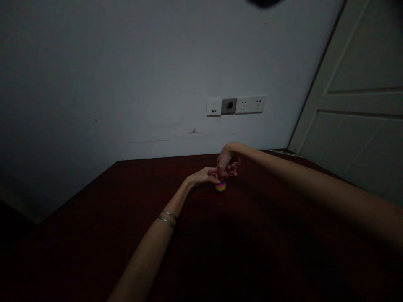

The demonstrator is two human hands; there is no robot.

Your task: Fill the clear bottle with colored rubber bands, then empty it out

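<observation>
A small multicoloured object point(221, 187) stands on the dark red tabletop point(151, 184), with yellow at the bottom, pink and blue above it and red near the top. Its exact kind is too small and dim to tell. From the left side, my left hand point(203, 176) holds it between thumb and fingers. My right hand point(227, 163) bends down over its top, fingers curled, closed at the red part. Those fingers partly cover the upper end, so what exactly they pinch is hidden. Two bracelets point(168, 218) circle my left wrist.
Behind the table rises a pale wall point(141, 75) with dark scuffs. A row of sockets and switches point(250, 105) is set in it, with a dark plug point(230, 105) in the grey plate. At the right stands a panelled white door point(355, 100). The light is dim.
</observation>
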